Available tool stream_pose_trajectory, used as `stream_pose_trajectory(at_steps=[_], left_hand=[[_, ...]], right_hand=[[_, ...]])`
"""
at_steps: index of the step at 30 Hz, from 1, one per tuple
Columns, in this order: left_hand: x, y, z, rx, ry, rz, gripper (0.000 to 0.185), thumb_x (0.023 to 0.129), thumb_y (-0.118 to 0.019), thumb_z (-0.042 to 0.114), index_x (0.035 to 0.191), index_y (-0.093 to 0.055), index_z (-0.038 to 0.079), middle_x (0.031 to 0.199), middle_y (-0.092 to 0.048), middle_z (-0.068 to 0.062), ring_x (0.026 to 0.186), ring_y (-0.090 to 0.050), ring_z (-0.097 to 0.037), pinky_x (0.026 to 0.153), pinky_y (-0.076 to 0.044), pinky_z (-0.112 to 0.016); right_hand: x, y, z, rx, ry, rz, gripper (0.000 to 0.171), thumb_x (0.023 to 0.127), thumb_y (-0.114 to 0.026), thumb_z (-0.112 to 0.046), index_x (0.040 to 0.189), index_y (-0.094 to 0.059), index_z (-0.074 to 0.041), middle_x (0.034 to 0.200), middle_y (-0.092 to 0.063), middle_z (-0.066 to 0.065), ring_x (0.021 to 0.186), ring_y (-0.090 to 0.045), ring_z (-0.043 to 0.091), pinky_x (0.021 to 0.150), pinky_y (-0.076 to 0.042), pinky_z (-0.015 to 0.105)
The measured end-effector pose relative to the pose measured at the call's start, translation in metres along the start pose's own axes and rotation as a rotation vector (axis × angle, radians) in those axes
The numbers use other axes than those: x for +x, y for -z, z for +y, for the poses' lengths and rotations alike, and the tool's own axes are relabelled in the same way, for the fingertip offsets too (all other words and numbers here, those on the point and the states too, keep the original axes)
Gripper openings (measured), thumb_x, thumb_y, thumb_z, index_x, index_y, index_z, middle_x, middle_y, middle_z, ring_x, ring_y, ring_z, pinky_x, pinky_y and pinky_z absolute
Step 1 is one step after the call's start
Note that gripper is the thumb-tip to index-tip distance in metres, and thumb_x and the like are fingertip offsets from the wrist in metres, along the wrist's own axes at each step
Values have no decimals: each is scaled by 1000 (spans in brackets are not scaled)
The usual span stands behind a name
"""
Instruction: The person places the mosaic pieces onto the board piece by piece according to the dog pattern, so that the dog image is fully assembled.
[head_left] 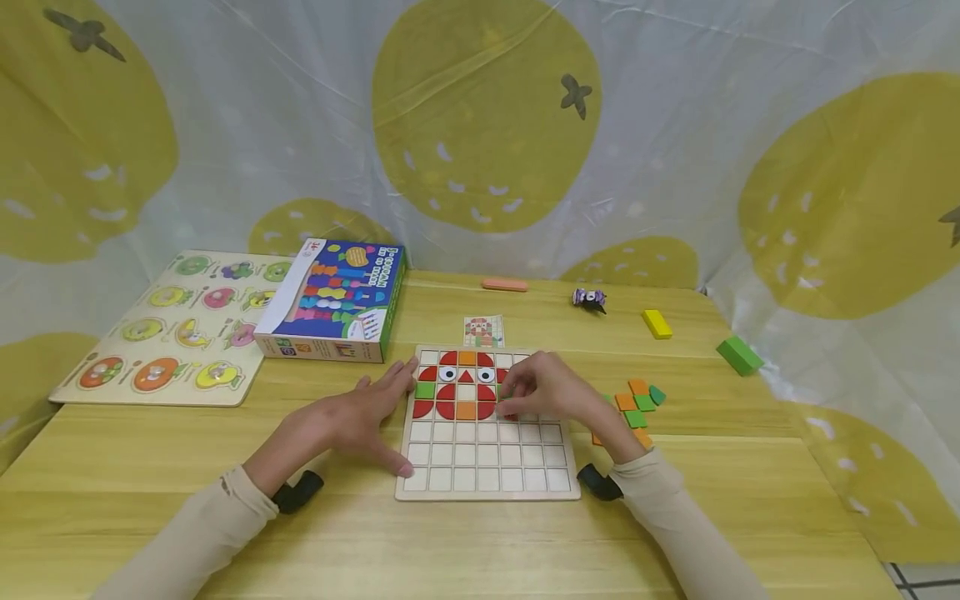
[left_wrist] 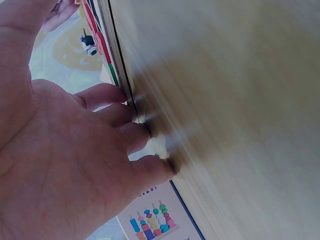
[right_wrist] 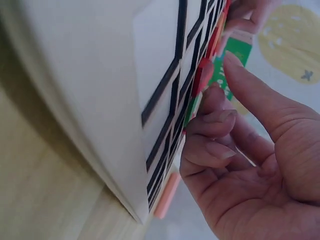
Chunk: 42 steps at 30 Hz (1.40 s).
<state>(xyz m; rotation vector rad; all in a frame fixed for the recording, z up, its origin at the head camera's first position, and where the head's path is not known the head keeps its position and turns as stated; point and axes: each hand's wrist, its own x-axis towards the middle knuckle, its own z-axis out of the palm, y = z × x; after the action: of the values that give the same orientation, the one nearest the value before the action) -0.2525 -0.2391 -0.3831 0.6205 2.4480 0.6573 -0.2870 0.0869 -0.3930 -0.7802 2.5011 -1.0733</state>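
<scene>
A wooden grid board (head_left: pixel 487 492) lies on the table, its upper rows filled with red, orange, green and eye tiles in a face-like pattern. Along its left edge my left hand (head_left: pixel 360 421) rests with fingers spread, thumb lower down at the same edge. My right hand (head_left: pixel 547 387) is over the right side of the pattern. In the right wrist view a red curved tile (right_wrist: pixel 202 75) sits tilted at the board, right by the index fingertip. Thumb and index of that hand stand apart, the other fingers loosely curled. A green tile (right_wrist: pixel 191 111) shows beside them.
Loose orange and green tiles (head_left: pixel 636 419) lie right of the board, partly behind my right forearm. A small pattern card (head_left: pixel 483 331) is beyond it. Leftward are a toy box (head_left: pixel 337 300) and a fruit puzzle board (head_left: pixel 150 358). A green block (head_left: pixel 740 356) stands far right.
</scene>
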Motion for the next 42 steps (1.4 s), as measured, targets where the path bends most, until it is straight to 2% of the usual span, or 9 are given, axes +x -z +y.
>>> stream_pose_trajectory(at_steps=[5,11,18,26,29,34,42], left_hand=[[0,1,0,-1,-3,-1,147,76,-96,53,173,5,8,178,-25,-18,166,1,-47,127,-7,-75],[1,0,1,0,-5,4,148,75,-96,53,173,4,8,178,-24,-18,165,0,-48,127,-8,-76],[1,-1,-1,-2,-15,6,148,76,-96,55,173,5,6,177,-26,-18,167,2,-42,130,-5,-70],[-7,-2,-5,-10,16,16,150,73,-96,57,173,3,6,178,-21,-21,165,0,-48,128,-7,-73],[-8,-2,-5,-9,2,22,149,74,-96,57,173,3,5,177,-24,-21,165,0,-47,128,-6,-73],[-6,-1,-3,-10,-25,24,147,76,-95,57,173,2,4,176,-25,-21,166,1,-46,129,-5,-72],[-1,-1,0,-3,-17,6,147,76,-95,56,173,3,6,178,-20,-21,165,1,-47,128,-6,-73]], right_hand=[[-2,0,-3,-48,-7,15,16,83,-94,-6,88,-79,-5,70,-67,-3,64,-59,9,60,-51,22],[-5,1,-4,-79,22,8,12,84,-92,-1,86,-80,-4,72,-69,-2,65,-60,8,61,-54,22],[-4,0,-5,-92,25,14,13,83,-93,-1,87,-81,-5,73,-70,-4,66,-62,8,63,-57,23],[4,-4,-8,-98,41,-15,13,84,-92,-3,87,-80,-5,75,-71,-3,67,-62,7,64,-58,23],[4,-4,-9,-101,48,-18,13,85,-92,-3,87,-79,-4,75,-71,-2,67,-62,7,65,-58,23],[1,-1,-8,-106,36,-10,13,85,-92,-3,88,-80,-4,76,-71,-2,67,-61,8,65,-57,23],[-5,0,-5,-112,43,6,9,85,-91,-2,89,-83,-4,78,-74,-3,68,-63,6,66,-58,22]])
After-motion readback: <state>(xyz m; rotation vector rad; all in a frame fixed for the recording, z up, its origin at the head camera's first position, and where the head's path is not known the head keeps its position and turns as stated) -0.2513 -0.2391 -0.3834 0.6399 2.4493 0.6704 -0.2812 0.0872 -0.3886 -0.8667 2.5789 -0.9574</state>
